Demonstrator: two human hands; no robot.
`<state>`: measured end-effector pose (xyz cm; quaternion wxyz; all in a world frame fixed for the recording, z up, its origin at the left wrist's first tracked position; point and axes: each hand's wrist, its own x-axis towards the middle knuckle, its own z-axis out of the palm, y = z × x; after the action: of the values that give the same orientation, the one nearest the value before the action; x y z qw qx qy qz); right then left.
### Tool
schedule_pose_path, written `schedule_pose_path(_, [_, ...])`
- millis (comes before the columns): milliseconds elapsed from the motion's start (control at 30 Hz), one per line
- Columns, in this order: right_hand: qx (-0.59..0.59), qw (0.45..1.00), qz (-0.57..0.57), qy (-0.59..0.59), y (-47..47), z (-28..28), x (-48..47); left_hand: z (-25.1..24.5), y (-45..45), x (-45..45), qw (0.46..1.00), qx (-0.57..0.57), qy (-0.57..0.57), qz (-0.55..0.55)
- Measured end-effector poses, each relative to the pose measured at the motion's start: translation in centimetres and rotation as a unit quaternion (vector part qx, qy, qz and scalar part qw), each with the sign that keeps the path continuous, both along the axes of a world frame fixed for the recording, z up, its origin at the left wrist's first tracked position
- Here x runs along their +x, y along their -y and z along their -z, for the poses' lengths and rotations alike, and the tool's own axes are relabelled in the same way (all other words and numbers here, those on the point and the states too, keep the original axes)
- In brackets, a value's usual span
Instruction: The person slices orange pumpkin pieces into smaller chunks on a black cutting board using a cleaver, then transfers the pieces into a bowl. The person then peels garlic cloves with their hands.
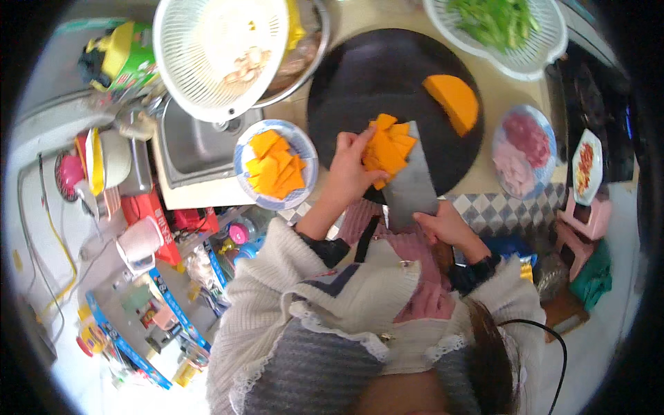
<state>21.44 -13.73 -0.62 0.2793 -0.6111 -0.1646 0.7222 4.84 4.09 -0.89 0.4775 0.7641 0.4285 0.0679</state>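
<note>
My right hand [447, 228] grips a cleaver [412, 194] whose broad blade lies flat beside a pile of sliced orange pumpkin [389, 148]. Against the pile's left side rests my left hand [354, 163], fingers and thumb around the slices. Both are over the near part of a round black cutting board [363, 67]. A thick uncut wedge of pumpkin [454, 102] lies on the board's right side. Left of the board, a blue-and-white bowl [239, 163] holds more pumpkin pieces [277, 168].
A white colander [174, 67] overhangs the steel sink [194, 142]. At the back right, a white basket [552, 39] holds sliced green vegetables. A plate of raw meat [526, 140] sits right of the board; a dish of chopped red and pale ingredients [585, 166] stands beside the stove.
</note>
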Motion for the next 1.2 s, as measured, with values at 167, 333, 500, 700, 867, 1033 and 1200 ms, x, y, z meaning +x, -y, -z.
schedule_pose_path(167, [-0.011,0.992,-0.115,0.054,-3.9,-4.1,-0.6,-2.2,0.1,-3.7,0.996,0.010,0.025,-0.084])
schedule_pose_path(333, [0.054,0.972,-0.230,0.008,-10.4,-6.1,-5.1,-3.5,-1.4,-11.7,0.980,-0.014,0.053,-0.193])
schedule_pose_path(500, [0.079,0.964,-0.245,-0.066,-13.9,-5.0,-10.5,-2.2,-3.3,-17.4,0.971,0.051,-0.006,-0.235])
schedule_pose_path(700, [0.005,0.972,-0.231,-0.038,-14.7,-5.6,-10.7,2.4,-1.8,-14.0,0.909,0.268,-0.114,-0.298])
schedule_pose_path(867, [-0.001,0.979,-0.202,0.031,-12.7,-8.6,-6.8,3.8,-3.7,-15.0,0.897,0.319,-0.185,-0.243])
schedule_pose_path(1033, [0.050,0.978,-0.129,0.154,-8.5,-10.1,-3.8,3.0,-4.7,-15.8,0.919,0.270,-0.185,-0.220])
schedule_pose_path(1200, [0.071,0.969,-0.005,0.237,-1.9,-11.4,-0.3,-1.2,-6.6,-15.6,0.948,0.225,-0.024,-0.223])
